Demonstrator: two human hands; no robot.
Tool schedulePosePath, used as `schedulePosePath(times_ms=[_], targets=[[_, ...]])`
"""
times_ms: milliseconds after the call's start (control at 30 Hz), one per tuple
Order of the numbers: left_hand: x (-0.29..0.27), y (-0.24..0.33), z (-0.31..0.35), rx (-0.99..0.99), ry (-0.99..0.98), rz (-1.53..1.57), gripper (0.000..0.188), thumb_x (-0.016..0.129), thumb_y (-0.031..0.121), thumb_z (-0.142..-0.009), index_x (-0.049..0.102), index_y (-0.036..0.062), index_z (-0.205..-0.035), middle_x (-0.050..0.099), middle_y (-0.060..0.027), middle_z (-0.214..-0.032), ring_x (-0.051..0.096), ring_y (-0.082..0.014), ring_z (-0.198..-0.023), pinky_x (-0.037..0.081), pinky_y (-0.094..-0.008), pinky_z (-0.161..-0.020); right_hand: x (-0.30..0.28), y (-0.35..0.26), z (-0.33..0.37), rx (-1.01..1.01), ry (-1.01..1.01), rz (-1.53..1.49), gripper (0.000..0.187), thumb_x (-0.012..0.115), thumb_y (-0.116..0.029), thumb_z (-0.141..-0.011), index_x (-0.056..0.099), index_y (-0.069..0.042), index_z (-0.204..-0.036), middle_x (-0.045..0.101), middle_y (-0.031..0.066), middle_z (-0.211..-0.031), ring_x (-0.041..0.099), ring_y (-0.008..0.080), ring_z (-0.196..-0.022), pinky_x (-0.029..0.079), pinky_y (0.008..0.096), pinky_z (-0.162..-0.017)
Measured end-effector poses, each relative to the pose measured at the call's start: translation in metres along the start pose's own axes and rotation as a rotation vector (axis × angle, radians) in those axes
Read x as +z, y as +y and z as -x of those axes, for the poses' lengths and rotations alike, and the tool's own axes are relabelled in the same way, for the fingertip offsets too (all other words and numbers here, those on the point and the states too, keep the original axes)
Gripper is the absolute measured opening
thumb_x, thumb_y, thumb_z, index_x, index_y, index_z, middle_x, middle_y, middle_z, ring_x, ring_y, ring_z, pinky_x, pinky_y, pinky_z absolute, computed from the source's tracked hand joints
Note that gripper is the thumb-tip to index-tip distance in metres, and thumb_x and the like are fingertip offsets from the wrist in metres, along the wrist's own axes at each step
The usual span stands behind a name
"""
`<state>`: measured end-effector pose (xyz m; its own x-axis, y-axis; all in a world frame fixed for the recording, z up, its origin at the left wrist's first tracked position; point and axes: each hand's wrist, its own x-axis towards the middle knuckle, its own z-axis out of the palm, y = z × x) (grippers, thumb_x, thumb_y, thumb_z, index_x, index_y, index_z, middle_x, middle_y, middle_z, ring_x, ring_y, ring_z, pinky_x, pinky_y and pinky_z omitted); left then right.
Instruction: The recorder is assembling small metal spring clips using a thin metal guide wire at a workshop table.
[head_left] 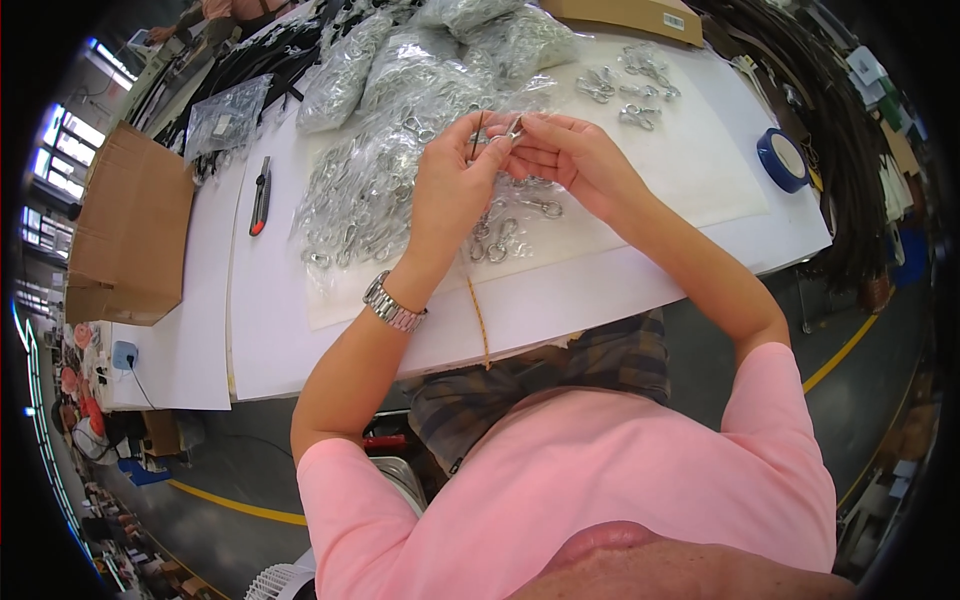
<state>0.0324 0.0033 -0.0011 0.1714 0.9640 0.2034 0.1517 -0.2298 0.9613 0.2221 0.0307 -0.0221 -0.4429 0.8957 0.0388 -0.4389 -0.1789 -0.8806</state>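
My left hand (455, 175) and my right hand (580, 155) meet above the table, fingers pinched together. Between their fingertips is a small silvery metal snap hook (515, 128), partly covered by the fingers. A thin dark strip or tool (477, 135) sticks up from my left fingers; its kind is unclear. Just below the hands lie several loose metal snap hooks (497, 246). Beside my left hand spreads a heap of metal hooks in clear plastic wrapping (365, 190). Farther off, right of centre, more snap hooks (640, 117) rest in small bunches.
A red and black utility knife (261, 197) and a cardboard box (135, 225) are at the left. Filled clear bags (420, 65) pile up at the back. Blue tape (782, 160) stands at the right, near dark straps (850, 200). A yellowish cord (478, 310) crosses the front edge.
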Motion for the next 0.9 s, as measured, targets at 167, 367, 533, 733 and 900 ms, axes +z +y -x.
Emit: schedulePosePath(times_ms=[167,367,533,733,900], targets=[[-0.010,-0.003,-0.005,-0.033,-0.157,0.040,0.029,0.064,0.021,-0.101,0.067,-0.0013,-0.120,0.074,-0.0058,-0.074,0.047,-0.0037,-0.045,0.034,-0.0214,-0.042,0.003,0.006,-0.002,0.004,0.050,0.082,0.029,0.065,-0.024,-0.103,0.069,0.000,-0.118,0.074,0.0094,-0.105,0.070,0.0153,-0.094,0.057,0.0289,-0.090],[-0.033,-0.008,-0.018,-0.058,-0.145,0.364,0.028,0.065,0.026,-0.104,0.068,-0.0011,-0.109,0.069,-0.0053,-0.077,0.044,-0.0027,-0.046,0.029,-0.0196,-0.041,0.004,-0.009,0.000,-0.075,0.064,0.160,0.033,0.064,-0.021,-0.104,0.061,-0.002,-0.131,0.072,0.0051,-0.101,0.068,0.0097,-0.090,0.056,0.0264,-0.085],[-0.027,-0.007,-0.013,-0.161,-0.210,0.351,0.024,0.069,0.024,-0.101,0.068,0.0003,-0.106,0.062,-0.0002,-0.076,0.044,-0.0021,-0.048,0.027,-0.0190,-0.042,0.003,-0.003,-0.001,0.037,-0.123,0.153,0.039,0.064,-0.023,-0.103,0.057,-0.003,-0.136,0.073,0.0073,-0.102,0.068,0.0109,-0.088,0.057,0.0259,-0.084],[-0.022,-0.003,-0.009,-0.049,-0.056,0.150,0.014,0.068,0.015,-0.098,0.068,0.0016,-0.099,0.061,0.0004,-0.070,0.046,-0.0026,-0.049,0.029,-0.0200,-0.042,0.019,-0.009,0.008,-0.052,-0.026,0.463,0.031,0.063,-0.023,-0.103,0.065,-0.003,-0.126,0.073,0.0066,-0.090,0.068,0.0133,-0.080,0.056,0.0275,-0.076],[-0.014,-0.003,-0.007,0.090,0.031,-0.109,0.010,0.064,0.013,-0.096,0.068,0.0029,-0.098,0.061,0.0007,-0.065,0.049,-0.0033,-0.050,0.033,-0.0214,-0.043,0.027,0.003,0.014,-0.416,0.001,1.246,0.017,0.062,-0.011,-0.101,0.070,-0.001,-0.112,0.067,0.0049,-0.079,0.060,0.0104,-0.070,0.049,0.0278,-0.065]])
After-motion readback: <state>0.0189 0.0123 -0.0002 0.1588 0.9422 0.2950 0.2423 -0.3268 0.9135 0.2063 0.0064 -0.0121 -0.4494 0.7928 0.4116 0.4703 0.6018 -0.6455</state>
